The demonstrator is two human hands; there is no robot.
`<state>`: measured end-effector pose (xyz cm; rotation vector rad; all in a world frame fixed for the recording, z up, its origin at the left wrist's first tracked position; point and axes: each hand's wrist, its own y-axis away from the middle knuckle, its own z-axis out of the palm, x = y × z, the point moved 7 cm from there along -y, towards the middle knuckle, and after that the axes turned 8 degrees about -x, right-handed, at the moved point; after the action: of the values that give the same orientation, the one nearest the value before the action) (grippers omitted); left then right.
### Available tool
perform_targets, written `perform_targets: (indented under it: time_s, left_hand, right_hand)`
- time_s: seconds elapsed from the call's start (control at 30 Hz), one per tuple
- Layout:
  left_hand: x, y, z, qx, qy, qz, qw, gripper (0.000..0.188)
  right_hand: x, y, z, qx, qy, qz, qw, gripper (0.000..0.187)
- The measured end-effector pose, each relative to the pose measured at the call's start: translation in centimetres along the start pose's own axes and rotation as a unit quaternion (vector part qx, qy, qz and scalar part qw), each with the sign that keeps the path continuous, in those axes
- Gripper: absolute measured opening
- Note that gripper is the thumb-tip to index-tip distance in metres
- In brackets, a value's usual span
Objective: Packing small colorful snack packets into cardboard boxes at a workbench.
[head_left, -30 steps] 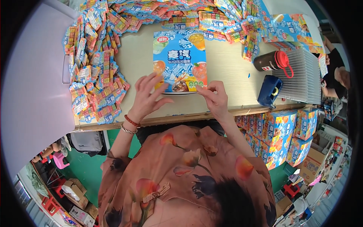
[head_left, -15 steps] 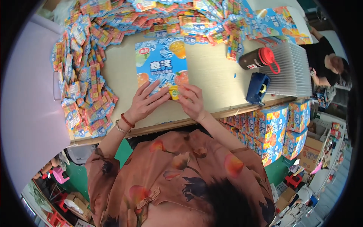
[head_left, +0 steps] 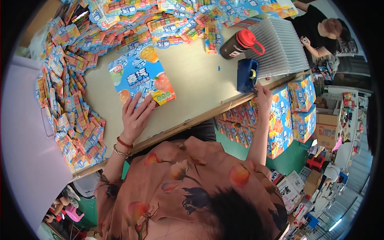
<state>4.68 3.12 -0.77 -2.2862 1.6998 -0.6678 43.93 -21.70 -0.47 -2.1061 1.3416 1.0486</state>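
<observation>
A blue printed carton (head_left: pixel 138 76) with fruit pictures lies on the table in front of me. My left hand (head_left: pixel 136 117) rests on its near edge, fingers spread and pressing nothing but the carton. Off to the right, a dark blue tape dispenser (head_left: pixel 245 76) with a roll in it stands by the table's front edge. My right hand (head_left: pixel 263 98) is at its near end, fingertips pinched together. Whatever those fingertips hold is too small to make out.
Heaps of small colourful packets (head_left: pixel 72 104) line the table's left and far sides. Beyond the dispenser are a dark bottle (head_left: pixel 236 44) with a red lid and a stack of ribbed translucent sheets (head_left: pixel 280 48). Packed cartons (head_left: pixel 280 120) stand beside the table; another person (head_left: pixel 320 32) is at far right.
My right hand has left the carton and reached right to the tape dispenser. My left hand has stayed on the carton, and the view has turned and shifted.
</observation>
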Motion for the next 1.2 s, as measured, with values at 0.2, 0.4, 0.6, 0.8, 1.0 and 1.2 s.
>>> perform_targets:
  time_s: [0.2,0.4,0.6,0.8,1.0,1.2]
  left_hand:
    - [0.1,0.1,0.0,-0.010,-0.002,-0.010,1.000,0.041]
    - [0.1,0.0,0.1,-0.018,0.006,-0.018,1.000,0.040]
    - [0.2,-0.1,0.0,-0.010,-0.002,-0.017,1.000,0.039]
    - [1.3,-0.5,0.8,0.000,0.007,-0.047,0.999,0.043]
    - [2.4,-0.8,1.0,0.021,0.005,-0.060,0.998,0.045]
    - [1.9,-0.2,1.4,0.118,0.091,-0.040,0.988,0.064]
  right_hand:
    - [0.2,0.5,0.3,-0.035,-0.132,0.080,0.987,0.023]
    - [1.0,4.8,-0.1,-0.030,-0.305,0.084,0.948,0.019]
    - [5.3,6.1,5.0,0.011,-0.434,0.057,0.899,0.017]
    - [7.2,7.5,8.1,0.011,-0.478,0.168,0.862,0.011]
    - [-5.6,13.5,14.2,-0.246,-0.508,0.097,0.820,0.006]
    - [-12.8,16.8,21.6,-0.426,-0.429,0.132,0.786,0.013]
